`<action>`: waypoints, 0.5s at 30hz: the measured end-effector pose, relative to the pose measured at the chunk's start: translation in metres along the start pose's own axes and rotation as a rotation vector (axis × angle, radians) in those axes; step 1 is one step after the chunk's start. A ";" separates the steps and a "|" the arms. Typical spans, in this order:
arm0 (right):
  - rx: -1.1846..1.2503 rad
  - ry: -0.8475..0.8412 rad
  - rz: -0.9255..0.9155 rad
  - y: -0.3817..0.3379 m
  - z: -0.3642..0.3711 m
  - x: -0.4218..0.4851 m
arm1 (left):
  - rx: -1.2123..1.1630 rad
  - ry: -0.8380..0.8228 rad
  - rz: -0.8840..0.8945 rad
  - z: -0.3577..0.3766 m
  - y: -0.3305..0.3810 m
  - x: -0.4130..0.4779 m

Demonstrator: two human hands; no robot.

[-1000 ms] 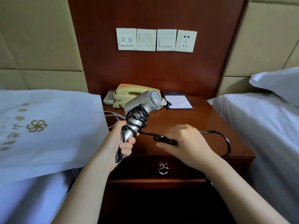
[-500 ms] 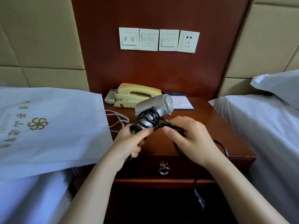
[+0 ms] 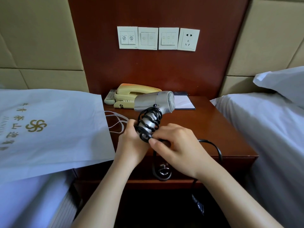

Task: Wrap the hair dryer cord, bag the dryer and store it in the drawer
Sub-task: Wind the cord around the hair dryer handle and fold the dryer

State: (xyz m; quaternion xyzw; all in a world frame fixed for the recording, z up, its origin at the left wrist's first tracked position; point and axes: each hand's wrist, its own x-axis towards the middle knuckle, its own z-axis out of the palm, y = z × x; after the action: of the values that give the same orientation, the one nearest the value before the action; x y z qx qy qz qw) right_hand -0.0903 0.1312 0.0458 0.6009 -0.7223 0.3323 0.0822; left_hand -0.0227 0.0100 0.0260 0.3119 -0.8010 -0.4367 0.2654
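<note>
A silver hair dryer [image 3: 153, 102] is held over the wooden nightstand [image 3: 205, 125], barrel pointing right. My left hand [image 3: 131, 142] grips its handle from the left. Black cord [image 3: 150, 122] is coiled in several turns around the handle. My right hand [image 3: 177, 145] pinches the cord at the handle's lower end. The loose length of cord loops right over the nightstand edge and hangs down past the drawer [image 3: 189, 165], with the plug [image 3: 198, 205] dangling below. A white bag [image 3: 49, 129] with gold print lies on the bed at left, its strings on the nightstand.
A beige telephone [image 3: 131, 96] and a notepad [image 3: 183, 102] sit at the back of the nightstand. Wall switches and a socket [image 3: 188, 39] are above. A bed with a pillow [image 3: 283, 81] lies on the right. The drawer has a metal ring pull [image 3: 162, 170].
My right hand has carried the cord from out on the nightstand in to the handle, adding turns. The dryer tipped so its barrel lies more level, and the loose cord has grown shorter.
</note>
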 end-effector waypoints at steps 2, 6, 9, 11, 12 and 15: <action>-0.009 0.005 -0.017 -0.004 0.002 0.000 | -0.067 0.030 0.031 0.000 0.001 -0.005; -0.013 0.083 -0.035 -0.008 0.002 0.000 | -0.086 0.128 0.091 0.003 -0.004 0.001; -0.044 0.107 -0.016 -0.005 0.000 -0.002 | -0.009 0.197 0.088 0.001 -0.010 0.008; -0.004 0.087 0.011 -0.002 -0.002 -0.003 | 0.022 0.214 0.099 0.000 -0.012 0.011; 0.029 0.073 0.023 -0.001 -0.004 -0.003 | 0.033 0.214 0.105 -0.001 -0.013 0.012; 0.143 0.063 0.063 0.002 -0.009 -0.004 | 0.087 0.209 0.079 -0.005 -0.018 0.015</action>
State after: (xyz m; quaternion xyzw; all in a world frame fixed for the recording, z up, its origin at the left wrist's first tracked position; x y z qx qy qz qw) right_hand -0.0930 0.1399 0.0495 0.5714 -0.7124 0.4042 0.0515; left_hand -0.0251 -0.0112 0.0153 0.3353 -0.7987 -0.3558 0.3508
